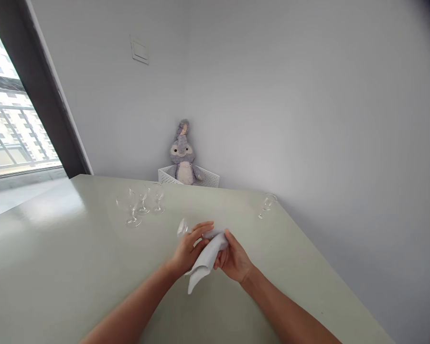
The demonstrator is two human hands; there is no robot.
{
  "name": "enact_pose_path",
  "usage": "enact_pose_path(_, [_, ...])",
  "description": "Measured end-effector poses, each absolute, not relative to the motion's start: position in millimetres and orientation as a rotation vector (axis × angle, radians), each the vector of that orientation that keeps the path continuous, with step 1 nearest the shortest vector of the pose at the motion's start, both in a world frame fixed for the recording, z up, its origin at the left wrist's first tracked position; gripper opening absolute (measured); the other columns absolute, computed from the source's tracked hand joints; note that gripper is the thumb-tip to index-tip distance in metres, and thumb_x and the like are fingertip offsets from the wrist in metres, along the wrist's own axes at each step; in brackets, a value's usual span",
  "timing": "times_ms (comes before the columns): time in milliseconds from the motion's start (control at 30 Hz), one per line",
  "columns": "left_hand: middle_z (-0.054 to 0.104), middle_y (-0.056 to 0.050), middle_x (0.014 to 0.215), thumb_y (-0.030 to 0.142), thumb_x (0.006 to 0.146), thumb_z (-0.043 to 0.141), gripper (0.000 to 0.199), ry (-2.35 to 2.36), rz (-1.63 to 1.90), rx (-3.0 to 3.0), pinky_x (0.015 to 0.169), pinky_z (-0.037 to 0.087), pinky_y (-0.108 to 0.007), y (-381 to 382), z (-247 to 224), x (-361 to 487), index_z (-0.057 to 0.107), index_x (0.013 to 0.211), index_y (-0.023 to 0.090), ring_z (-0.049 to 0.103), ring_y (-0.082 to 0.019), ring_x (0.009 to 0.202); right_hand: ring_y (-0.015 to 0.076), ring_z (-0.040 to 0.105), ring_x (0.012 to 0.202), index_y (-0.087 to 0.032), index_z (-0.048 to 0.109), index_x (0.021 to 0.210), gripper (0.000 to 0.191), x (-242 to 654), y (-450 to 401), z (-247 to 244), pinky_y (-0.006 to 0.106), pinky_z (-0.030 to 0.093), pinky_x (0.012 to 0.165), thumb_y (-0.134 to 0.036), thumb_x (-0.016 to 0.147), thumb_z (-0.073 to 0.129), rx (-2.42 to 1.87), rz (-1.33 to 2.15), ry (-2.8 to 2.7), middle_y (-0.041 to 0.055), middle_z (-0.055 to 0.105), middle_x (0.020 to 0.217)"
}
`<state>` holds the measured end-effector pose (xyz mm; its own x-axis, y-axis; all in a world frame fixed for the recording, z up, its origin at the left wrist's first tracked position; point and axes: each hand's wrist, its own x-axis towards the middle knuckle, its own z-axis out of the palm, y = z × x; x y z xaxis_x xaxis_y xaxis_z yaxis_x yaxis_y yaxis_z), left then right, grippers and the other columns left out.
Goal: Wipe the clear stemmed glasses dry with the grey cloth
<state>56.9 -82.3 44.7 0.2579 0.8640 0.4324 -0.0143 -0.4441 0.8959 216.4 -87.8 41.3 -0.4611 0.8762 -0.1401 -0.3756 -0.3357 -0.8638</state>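
Both of my hands meet over the near middle of the table around a clear stemmed glass (182, 228), which lies on its side. Its foot sticks out to the left, past my left hand (192, 248). That hand curls round the stem and bowl, partly hiding them. My right hand (233, 257) is closed on a white cloth (208, 255), with the thumb on top near the glass's rim. The cloth presses against the bowl, and its loose end hangs down between my wrists. I cannot tell how far the cloth reaches inside the bowl.
Several clear stemmed glasses (133, 210) stand at the back left of the pale green table (75, 267). Another glass (267, 204) lies tilted near the right edge. Behind the table, a grey plush toy (185, 165) sits in a white basket (210, 179) against the walls.
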Motion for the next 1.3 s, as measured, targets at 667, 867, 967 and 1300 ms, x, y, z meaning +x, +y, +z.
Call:
enact_pose_path(667, [0.064, -0.007, 0.081, 0.038, 0.064, 0.066, 0.020, 1.041, 1.379, 2.089, 0.089, 0.031, -0.037, -80, 50, 48, 0.063, 0.081, 0.026, 0.053, -0.026, 0.094, 0.0102, 0.042, 0.042, -0.015, 0.058, 0.063, 0.026, 244, -97, 55, 0.024, 0.036, 0.041, -0.041, 0.067, 0.062, -1.090, 1.564, -1.250, -0.0033, 0.047, 0.047])
enact_pose_path(867, [0.049, 0.001, 0.047, 0.047, 0.072, 0.052, 0.034, 1.191, 0.947, 1.987, 0.052, 0.030, -0.023, -80, 34, 53, 0.051, 0.050, 0.021, 0.044, -0.012, 0.047, 0.0158, 0.050, 0.061, -0.017, 0.063, 0.065, 0.019, 287, -88, 71, 0.028, 0.040, 0.059, -0.036, 0.067, 0.061, -1.165, 1.267, -1.863, 0.0000, 0.058, 0.063])
enact_pose_path(967, [0.047, 0.003, 0.045, 0.051, 0.074, 0.044, 0.041, 1.361, 0.826, 1.761, 0.045, 0.025, -0.022, -75, 32, 50, 0.046, 0.049, 0.019, 0.041, -0.010, 0.041, 0.0212, 0.053, 0.069, -0.020, 0.062, 0.065, 0.027, 309, -85, 84, 0.034, 0.041, 0.065, -0.042, 0.076, 0.049, -1.323, 0.732, -1.971, 0.0028, 0.060, 0.068])
enact_pose_path(1300, [0.046, 0.000, 0.047, 0.029, 0.069, 0.050, 0.025, 1.339, 1.058, 2.017, 0.048, 0.021, -0.023, -87, 32, 66, 0.048, 0.047, 0.018, 0.037, -0.010, 0.045, 0.0275, 0.042, 0.109, -0.021, 0.060, 0.102, 0.029, 223, -93, 86, 0.049, 0.019, 0.097, -0.036, 0.082, 0.045, -0.896, -0.081, -2.421, 0.0089, 0.061, 0.101])
